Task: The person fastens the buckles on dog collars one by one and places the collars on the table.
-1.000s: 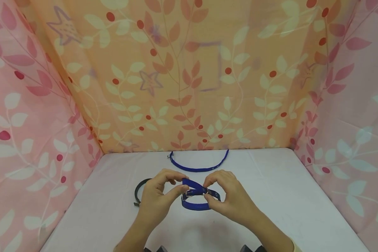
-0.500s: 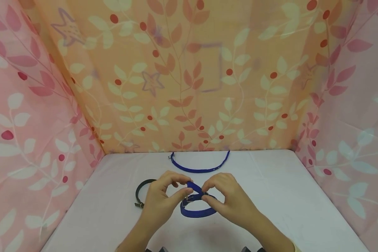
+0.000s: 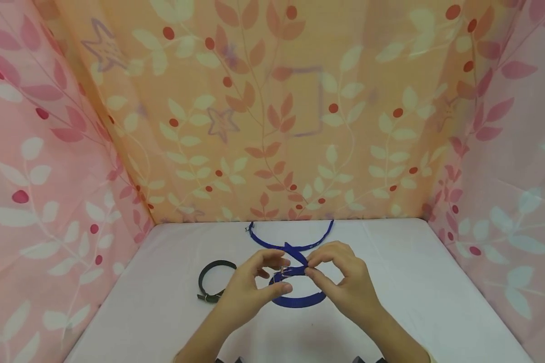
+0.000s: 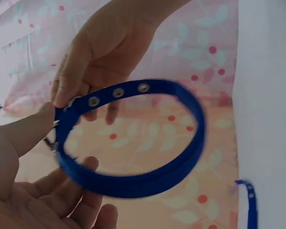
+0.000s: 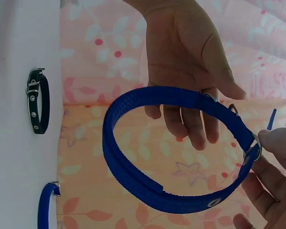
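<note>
A blue collar (image 3: 298,302) with metal eyelets is buckled into a loop and held up between the hands, and its free strap end (image 3: 295,253) sticks up. My right hand (image 3: 347,275) pinches the collar between thumb and forefinger, close to a metal ring (image 5: 257,147) in the right wrist view. On the other side, my left hand (image 3: 247,287) has its thumb and fingers spread apart around the buckle side. In the right wrist view the left hand (image 5: 183,62) appears behind the loop, relaxed and holding nothing. Eyelets (image 4: 118,92) show along the band in the left wrist view.
A black buckled collar (image 3: 203,277) lies on the white table (image 3: 131,307), left of the left hand and partly covered by it. Another blue collar (image 3: 265,243), unfastened and curved, lies at the back edge. Patterned curtains (image 3: 368,166) enclose the table at the back and sides.
My left fingers have let go of the strap's free end, which now points up and away. Both hands and the collar have shifted slightly right, and the right hand keeps its pinch.
</note>
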Demonstrator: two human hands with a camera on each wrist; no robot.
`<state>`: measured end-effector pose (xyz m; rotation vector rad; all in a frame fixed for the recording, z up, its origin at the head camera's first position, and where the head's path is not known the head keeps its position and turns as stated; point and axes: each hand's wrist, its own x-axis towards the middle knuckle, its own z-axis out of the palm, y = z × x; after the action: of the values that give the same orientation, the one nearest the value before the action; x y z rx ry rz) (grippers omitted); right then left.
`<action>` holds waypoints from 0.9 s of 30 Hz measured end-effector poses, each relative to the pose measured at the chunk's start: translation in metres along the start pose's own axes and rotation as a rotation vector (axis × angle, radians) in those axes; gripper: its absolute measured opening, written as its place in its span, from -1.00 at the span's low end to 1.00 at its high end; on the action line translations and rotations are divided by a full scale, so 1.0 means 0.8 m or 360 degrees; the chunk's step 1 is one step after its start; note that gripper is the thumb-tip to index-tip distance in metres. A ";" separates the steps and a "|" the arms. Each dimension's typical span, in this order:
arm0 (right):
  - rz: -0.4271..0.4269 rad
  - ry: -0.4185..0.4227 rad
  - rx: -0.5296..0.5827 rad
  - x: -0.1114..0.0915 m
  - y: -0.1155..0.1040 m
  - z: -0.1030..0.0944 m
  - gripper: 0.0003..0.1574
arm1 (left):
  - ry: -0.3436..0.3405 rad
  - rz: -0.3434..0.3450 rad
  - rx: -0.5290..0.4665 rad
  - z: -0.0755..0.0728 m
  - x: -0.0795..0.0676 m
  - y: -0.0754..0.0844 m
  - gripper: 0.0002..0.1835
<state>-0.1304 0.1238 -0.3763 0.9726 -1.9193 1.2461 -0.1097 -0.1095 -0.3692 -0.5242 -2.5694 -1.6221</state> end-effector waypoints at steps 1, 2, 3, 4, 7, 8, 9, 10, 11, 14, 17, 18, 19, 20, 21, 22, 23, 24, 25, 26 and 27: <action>0.0021 0.0028 0.0018 0.000 -0.001 -0.001 -0.52 | -0.0033 -0.0033 -0.0041 0.002 0.001 -0.001 -0.45; 0.0043 0.0050 0.0034 0.000 -0.002 -0.001 -0.52 | -0.0050 -0.0049 -0.0102 0.004 0.002 -0.001 -0.47; 0.0068 0.0063 0.0048 0.000 -0.003 -0.001 -0.52 | -0.0054 -0.0069 -0.0174 0.005 0.002 -0.002 -0.51; 0.0090 0.0070 0.0056 0.000 -0.004 -0.001 -0.52 | -0.0050 -0.0083 -0.0259 0.006 0.002 -0.002 -0.55; 0.0162 0.0036 0.0074 -0.001 -0.006 -0.001 -0.51 | -0.0041 -0.0101 -0.0495 0.006 0.001 -0.001 -0.63; 0.0170 0.0013 0.0082 -0.001 -0.006 -0.001 -0.50 | -0.0044 -0.0103 -0.0546 0.006 0.001 0.000 -0.63; 0.0175 -0.0013 0.0094 -0.001 -0.007 0.000 -0.49 | -0.0046 -0.0119 -0.0580 0.006 0.000 0.000 -0.63; 0.0168 -0.0036 0.0102 -0.001 -0.007 -0.001 -0.47 | -0.0049 -0.0125 -0.0594 0.006 -0.001 0.001 -0.62; 0.0150 -0.0057 0.0109 -0.002 -0.007 -0.001 -0.46 | -0.0049 -0.0128 -0.0589 0.007 -0.002 0.001 -0.61; 0.0058 -0.0086 0.0104 -0.001 -0.006 0.000 -0.41 | -0.0031 -0.0120 -0.0548 0.008 -0.005 0.002 -0.61; -0.0025 -0.0076 0.0071 -0.001 -0.004 -0.001 -0.40 | -0.0002 -0.0099 -0.0532 0.009 -0.006 0.003 -0.65; -0.0050 -0.0071 0.0063 -0.001 -0.003 -0.001 -0.40 | 0.0005 -0.0090 -0.0533 0.009 -0.007 0.003 -0.65; -0.0076 -0.0065 0.0060 -0.001 -0.003 -0.001 -0.41 | 0.0008 -0.0086 -0.0529 0.010 -0.007 0.004 -0.66; -0.0099 -0.0061 0.0059 -0.002 -0.002 -0.002 -0.42 | 0.0011 -0.0082 -0.0523 0.011 -0.008 0.004 -0.66; -0.0123 -0.0057 0.0058 -0.002 -0.002 -0.002 -0.44 | 0.0016 -0.0079 -0.0513 0.011 -0.008 0.005 -0.67; -0.0149 -0.0054 0.0063 -0.002 -0.001 -0.002 -0.47 | 0.0023 -0.0072 -0.0499 0.012 -0.008 0.005 -0.67; -0.0173 -0.0052 0.0070 -0.002 -0.001 -0.002 -0.49 | 0.0033 -0.0063 -0.0478 0.012 -0.008 0.006 -0.67; -0.0195 -0.0052 0.0075 -0.001 0.000 -0.001 -0.52 | 0.0044 -0.0052 -0.0467 0.013 -0.008 0.006 -0.67; -0.0210 -0.0050 0.0079 -0.001 -0.001 -0.001 -0.55 | 0.0055 -0.0035 -0.0447 0.013 -0.008 0.007 -0.67; -0.0222 -0.0046 0.0079 0.000 -0.001 -0.002 -0.59 | 0.0065 -0.0020 -0.0423 0.014 -0.008 0.007 -0.66; -0.0234 -0.0041 0.0080 0.001 -0.002 -0.002 -0.62 | 0.0073 -0.0004 -0.0395 0.015 -0.008 0.007 -0.67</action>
<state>-0.1294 0.1247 -0.3747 1.1395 -1.8078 1.2069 -0.1001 -0.0985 -0.3710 -0.4917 -2.3510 -1.9423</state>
